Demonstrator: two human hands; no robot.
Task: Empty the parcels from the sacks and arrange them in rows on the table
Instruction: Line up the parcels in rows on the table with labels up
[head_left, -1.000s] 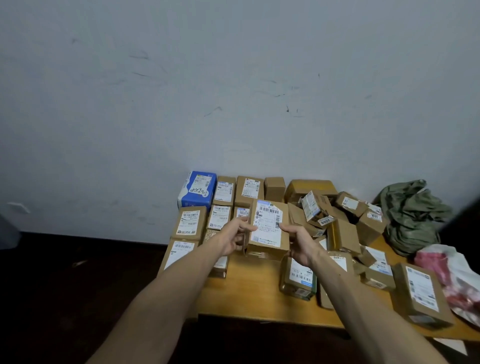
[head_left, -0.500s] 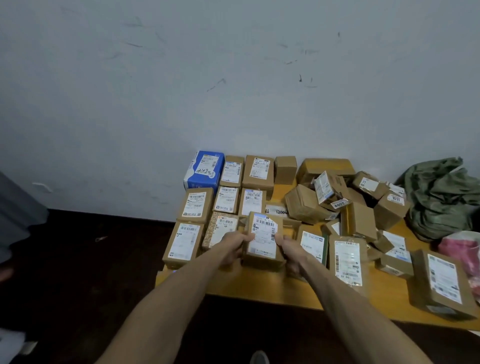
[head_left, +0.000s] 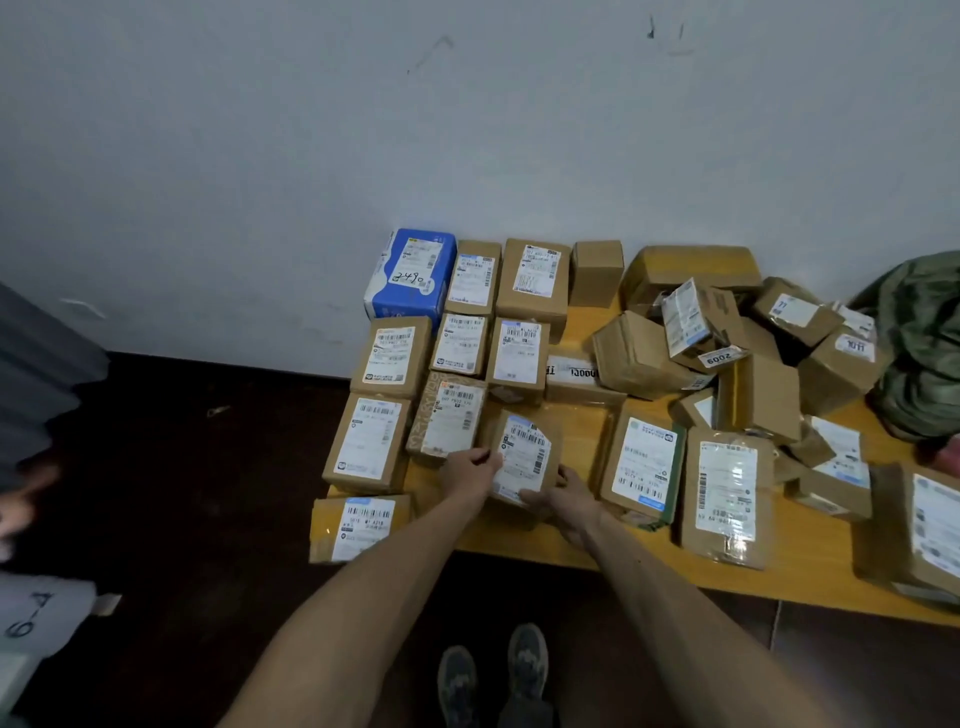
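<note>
Brown cardboard parcel (head_left: 524, 457), white label up, is held tilted at the near end of the third row on the wooden table (head_left: 582, 441), just right of a patterned parcel (head_left: 449, 415). Both arms stretch forward. The left hand (head_left: 467, 470) curls its fingers over the parcel's left edge, and the right hand (head_left: 563, 499) cups its near right corner.

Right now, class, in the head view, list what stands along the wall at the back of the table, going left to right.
Blue parcel → narrow labelled brown parcel → wider labelled brown parcel → small plain box → wide plain box → green sack.
</note>
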